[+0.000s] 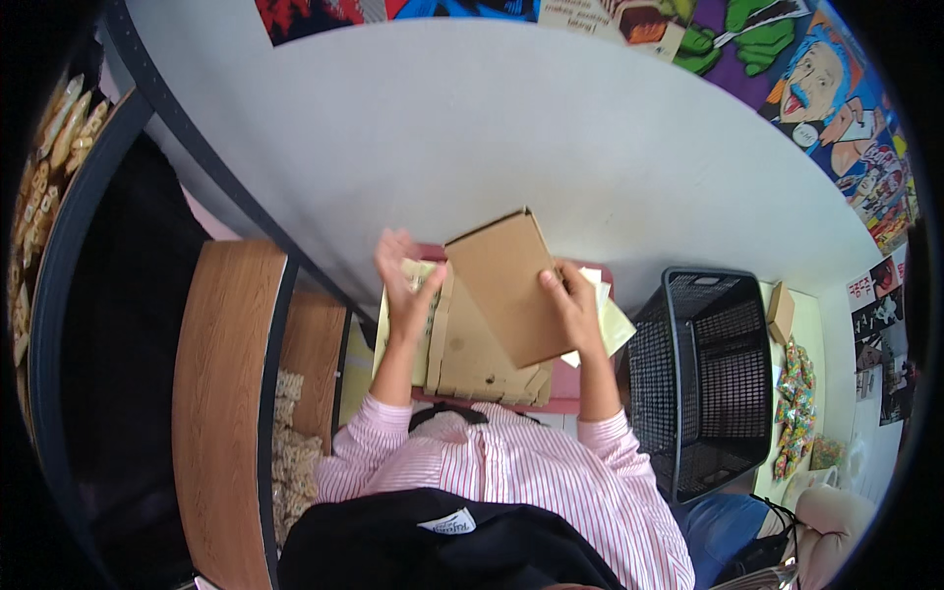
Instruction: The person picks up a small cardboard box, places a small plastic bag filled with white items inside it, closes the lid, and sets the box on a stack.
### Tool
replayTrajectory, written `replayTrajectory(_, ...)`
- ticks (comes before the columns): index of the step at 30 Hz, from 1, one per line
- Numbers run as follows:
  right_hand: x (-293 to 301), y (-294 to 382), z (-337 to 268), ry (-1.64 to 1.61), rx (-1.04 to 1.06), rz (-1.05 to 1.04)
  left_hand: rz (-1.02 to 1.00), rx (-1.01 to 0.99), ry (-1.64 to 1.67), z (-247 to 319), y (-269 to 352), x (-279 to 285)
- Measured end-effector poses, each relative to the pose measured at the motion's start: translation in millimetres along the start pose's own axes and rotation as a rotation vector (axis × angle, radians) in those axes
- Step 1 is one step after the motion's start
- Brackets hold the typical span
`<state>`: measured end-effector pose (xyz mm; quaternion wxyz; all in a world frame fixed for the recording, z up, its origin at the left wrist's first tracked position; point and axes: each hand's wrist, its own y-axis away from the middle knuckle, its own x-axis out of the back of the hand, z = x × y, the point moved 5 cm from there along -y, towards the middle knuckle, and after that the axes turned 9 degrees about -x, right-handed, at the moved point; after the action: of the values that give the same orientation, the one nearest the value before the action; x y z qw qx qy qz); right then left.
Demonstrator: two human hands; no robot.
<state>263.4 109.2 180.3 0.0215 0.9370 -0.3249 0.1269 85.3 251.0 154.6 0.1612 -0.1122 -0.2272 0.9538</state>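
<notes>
My right hand [575, 306] grips the right side of a brown cardboard box [509, 287], held tilted in front of me. To the left of the box, my left hand [404, 284] is raised with its fingers apart, slightly blurred and holding nothing. Below both hands, a stack of flattened cardboard [472, 358] lies on a pink surface [566, 383]. Pale yellow printed sheets [380, 346] lie at the stack's left side, partly behind my left forearm. More pale yellow papers [616, 327] stick out behind my right hand.
A black plastic crate [682, 383] stands at the right. Beyond it, a pale table [767, 472] bears a small cardboard box [780, 313] and bags of colourful pieces [796, 413]. Wooden shelves [228, 398] with bagged goods [295, 464] are at the left. Another person's arm [837, 520] shows lower right.
</notes>
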Motion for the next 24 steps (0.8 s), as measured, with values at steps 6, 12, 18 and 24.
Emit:
replayTrajectory(6, -21, -1, 6, -0.132, -0.093, -0.002, -0.253, 0.388, 0.316, -12, 24, -54)
replayTrajectory(12, -32, -11, 13, -0.232, -0.112, -0.002, -0.146, 0.281, 0.210, -1, 13, -54)
replayTrajectory(18, -37, 2, 12, -0.197, -0.115, -0.170, -0.113, 0.469, 0.290, -6, 36, -42)
replayTrajectory(24, -30, 37, 10, -0.177, 0.091, -0.414, 0.105, 0.423, 0.329, 9, 69, -30)
